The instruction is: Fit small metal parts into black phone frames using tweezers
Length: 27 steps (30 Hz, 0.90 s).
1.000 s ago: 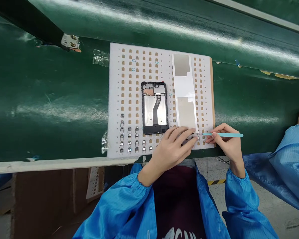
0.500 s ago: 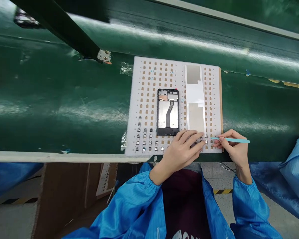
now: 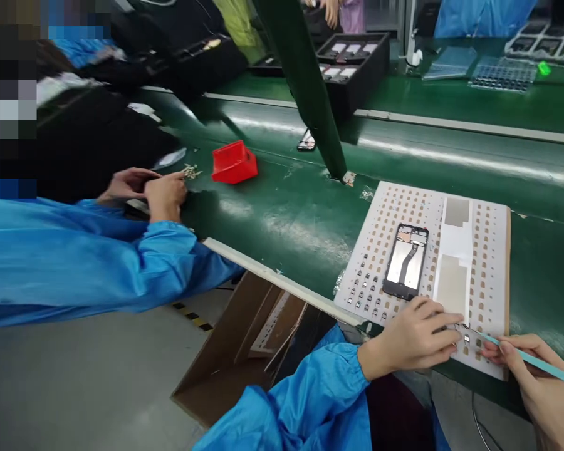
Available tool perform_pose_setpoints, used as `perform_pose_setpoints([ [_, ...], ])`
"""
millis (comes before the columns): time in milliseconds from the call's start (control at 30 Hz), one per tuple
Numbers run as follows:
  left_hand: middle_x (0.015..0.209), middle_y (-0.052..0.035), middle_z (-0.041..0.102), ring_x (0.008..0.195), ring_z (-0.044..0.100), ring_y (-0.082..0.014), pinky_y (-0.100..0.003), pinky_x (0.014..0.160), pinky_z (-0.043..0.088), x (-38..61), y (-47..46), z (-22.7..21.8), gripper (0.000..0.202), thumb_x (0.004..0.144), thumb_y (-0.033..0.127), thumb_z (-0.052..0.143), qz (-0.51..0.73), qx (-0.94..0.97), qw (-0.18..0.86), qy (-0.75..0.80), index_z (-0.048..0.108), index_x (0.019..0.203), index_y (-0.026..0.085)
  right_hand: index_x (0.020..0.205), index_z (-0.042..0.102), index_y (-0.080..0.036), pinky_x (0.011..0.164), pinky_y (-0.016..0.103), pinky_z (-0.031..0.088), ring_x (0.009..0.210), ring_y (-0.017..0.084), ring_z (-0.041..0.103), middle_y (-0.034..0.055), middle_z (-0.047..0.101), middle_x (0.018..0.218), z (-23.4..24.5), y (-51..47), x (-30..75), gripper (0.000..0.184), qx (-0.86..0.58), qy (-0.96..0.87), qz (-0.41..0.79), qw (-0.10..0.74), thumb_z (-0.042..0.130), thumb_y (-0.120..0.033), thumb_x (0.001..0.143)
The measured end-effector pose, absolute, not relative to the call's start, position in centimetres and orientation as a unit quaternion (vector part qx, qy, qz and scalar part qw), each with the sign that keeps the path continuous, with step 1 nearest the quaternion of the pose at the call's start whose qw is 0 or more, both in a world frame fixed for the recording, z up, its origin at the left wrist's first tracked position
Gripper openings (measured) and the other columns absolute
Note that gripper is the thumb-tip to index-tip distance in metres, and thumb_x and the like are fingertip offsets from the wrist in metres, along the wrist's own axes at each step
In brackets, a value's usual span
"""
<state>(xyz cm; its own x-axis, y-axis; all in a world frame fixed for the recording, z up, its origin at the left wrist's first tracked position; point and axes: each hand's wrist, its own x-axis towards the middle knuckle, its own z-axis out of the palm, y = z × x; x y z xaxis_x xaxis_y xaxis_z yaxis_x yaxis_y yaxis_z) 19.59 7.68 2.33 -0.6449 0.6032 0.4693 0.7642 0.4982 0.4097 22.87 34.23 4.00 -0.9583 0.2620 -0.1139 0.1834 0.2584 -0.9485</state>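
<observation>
Right hand [image 3: 545, 399]: thumb and fingers closed on the teal tool [image 3: 554, 368], its thin tip close to the left fingertips at the perforated board's near edge. Left hand [image 3: 416, 338]: fingers slightly spread, bent over that edge; can't tell if they pinch anything. It hides part of the board's near rows.

Perforated board [image 3: 499, 235]: white, rows of slots. Metal clips [image 3: 366, 288] sit at its near left corner, plus a single clip [image 3: 467, 339] just right of the left fingertips. Opened phone [image 3: 407, 263] lies flat on the board's middle; white strip [image 3: 457, 238] with two grey panels lies right of it.

Bench [image 3: 305, 213] carries the board. Green post [image 3: 305, 81] stands beyond the board's far left corner, partly blocking a second phone [image 3: 306, 141]. Red bin [image 3: 234, 164] is well left of the board, contents not visible; co-worker's hands [image 3: 164, 193] and a small pile of pieces [image 3: 191, 171] are further left. Black tray [image 3: 369, 81] beyond the board holds phone-like parts in compartments. Cardboard box [image 3: 211, 369], below left of the board, contains a slotted sheet [image 3: 272, 322].
</observation>
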Motion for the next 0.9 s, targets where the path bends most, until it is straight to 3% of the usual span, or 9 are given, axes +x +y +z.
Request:
perform_pose_setpoints([
  [133, 0.14, -0.0066, 0.077, 0.111, 0.074, -0.0245, -0.044, 0.097, 0.057, 19.7, 7.7, 3.0, 0.019, 0.105, 0.032, 0.066, -0.352, -0.366, 0.099, -0.856, 0.079, 0.114, 0.022, 0.084, 0.083, -0.023, 0.056, 0.037, 0.072, 0.065, 0.033, 0.078, 0.0115, 0.078, 0.082, 4.5, 32.9, 22.8, 0.031, -0.122, -0.779, 0.608, 0.087, 0.099, -0.048, 0.076],
  [367, 0.113, -0.0067, 0.083, 0.109, 0.078, -0.0203, -0.034, 0.098, 0.061, 20.2, 6.1, 9.0, 0.014, 0.106, 0.02, 0.069, -0.645, -0.137, 0.095, -0.746, 0.079, 0.114, 0.021, 0.089, 0.077, -0.025, 0.049, 0.033, 0.066, 0.056, 0.024, 0.074, 0.0031, 0.074, 0.074, 7.6, 27.5, 22.6, 0.019, -0.063, -0.671, 0.728, 0.122, 0.092, -0.036, 0.09],
  [700, 0.101, -0.0058, 0.082, 0.098, 0.076, -0.0201, -0.032, 0.091, 0.062, 20.0, 3.8, 12.1, 0.008, 0.1, 0.021, 0.076, -0.688, -0.105, 0.076, -0.714, 0.083, 0.105, 0.021, 0.093, 0.075, -0.025, 0.045, 0.028, 0.062, 0.058, 0.023, 0.075, 0.0035, 0.075, 0.078, 9.6, 23.9, 22.3, 0.015, -0.014, -0.627, 0.772, 0.106, 0.086, -0.033, 0.098],
  [900, 0.098, -0.006, 0.081, 0.095, 0.076, -0.0199, -0.028, 0.088, 0.062, 20.3, 4.0, 12.5, 0.013, 0.095, 0.03, 0.08, -0.75, -0.011, -0.062, -0.658, 0.082, 0.1, 0.019, 0.092, 0.074, -0.022, 0.047, 0.027, 0.063, 0.057, 0.022, 0.075, 0.0028, 0.075, 0.077, 9.8, 23.4, 21.9, 0.015, 0.022, -0.636, 0.758, 0.14, 0.083, -0.031, 0.099],
])
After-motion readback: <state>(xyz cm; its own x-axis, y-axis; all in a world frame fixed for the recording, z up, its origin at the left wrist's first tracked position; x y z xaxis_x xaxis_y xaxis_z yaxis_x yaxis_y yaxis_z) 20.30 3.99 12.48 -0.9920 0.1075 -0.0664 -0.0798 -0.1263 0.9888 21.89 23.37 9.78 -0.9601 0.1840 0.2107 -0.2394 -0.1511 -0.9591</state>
